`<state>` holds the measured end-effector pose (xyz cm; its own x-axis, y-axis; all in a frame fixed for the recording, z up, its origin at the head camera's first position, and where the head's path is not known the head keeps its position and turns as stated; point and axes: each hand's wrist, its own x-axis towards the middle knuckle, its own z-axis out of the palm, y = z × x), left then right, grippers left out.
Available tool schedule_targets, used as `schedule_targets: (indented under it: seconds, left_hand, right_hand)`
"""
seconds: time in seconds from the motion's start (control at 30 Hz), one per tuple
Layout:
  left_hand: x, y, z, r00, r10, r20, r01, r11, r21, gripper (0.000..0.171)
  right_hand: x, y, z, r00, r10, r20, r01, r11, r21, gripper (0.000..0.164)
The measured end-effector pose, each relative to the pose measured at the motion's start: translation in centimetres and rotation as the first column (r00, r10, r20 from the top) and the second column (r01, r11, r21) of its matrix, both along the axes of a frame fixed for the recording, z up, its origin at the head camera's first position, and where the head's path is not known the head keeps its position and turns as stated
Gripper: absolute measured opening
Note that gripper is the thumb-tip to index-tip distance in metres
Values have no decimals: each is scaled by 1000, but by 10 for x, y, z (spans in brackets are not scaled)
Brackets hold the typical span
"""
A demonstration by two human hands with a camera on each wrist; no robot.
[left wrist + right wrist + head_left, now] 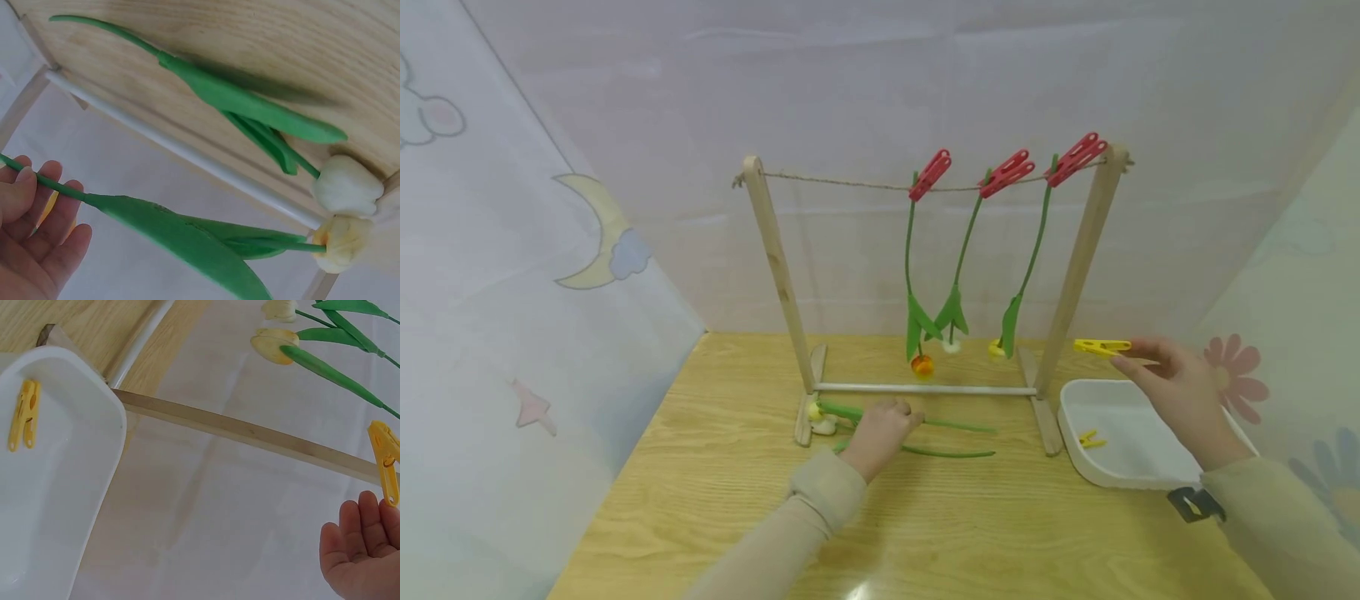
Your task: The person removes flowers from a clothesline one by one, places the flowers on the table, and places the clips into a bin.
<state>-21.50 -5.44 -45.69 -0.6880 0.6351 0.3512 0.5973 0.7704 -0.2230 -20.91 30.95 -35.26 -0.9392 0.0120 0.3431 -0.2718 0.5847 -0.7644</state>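
My left hand [883, 433] pinches the green stem of a yellow tulip [156, 228] between thumb and fingers, low over the table. A white tulip [347, 185] lies on the wood beside it, its bloom close to the yellow one. Held by its handle end, a yellow clothespin [1101, 347] is in my right hand [1183, 400], beside the rack's right post and above the basin. Three tulips, one orange [922, 367], one white [952, 346] and one yellow [997, 350], hang bloom-down from the string, each clipped by a red clothespin [1006, 173].
A wooden rack [782, 275] stands on the table [715, 483], with string [835, 181] tied between its posts and a white bar [925, 389] low down. At the right, a white basin [1105, 477] contains another yellow clothespin [25, 415]. Patterned cloth hangs behind and at the sides.
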Motion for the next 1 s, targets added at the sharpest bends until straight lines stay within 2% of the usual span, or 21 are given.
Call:
schedule_targets:
  seconds: [0.23,0.5,0.63,0.77,1.0]
  left_hand:
    - [3,3,-5,995,47,93,-43,998,-50,35]
    - [3,9,-21,997,25,73,-20,998,-67,28]
    - [2,11,-28,994,42,102,-31,994,-109,28]
    - [1,13,-34,993,55,100,-42,991,-128,25]
    - [-2,15,-49,986,100,130,-75,979,-190,26]
  right_hand:
    - [1,10,-7,999,-16,51,13,999,48,44]
    - [-2,18,-18,998,-32,63,27,996,90,40]
    - [-4,21,-24,997,-18,78,10,995,101,39]
    - [-9,25,-32,996,-5,88,-5,994,113,40]
    - [-16,31,-45,994,-7,107,-11,985,173,40]
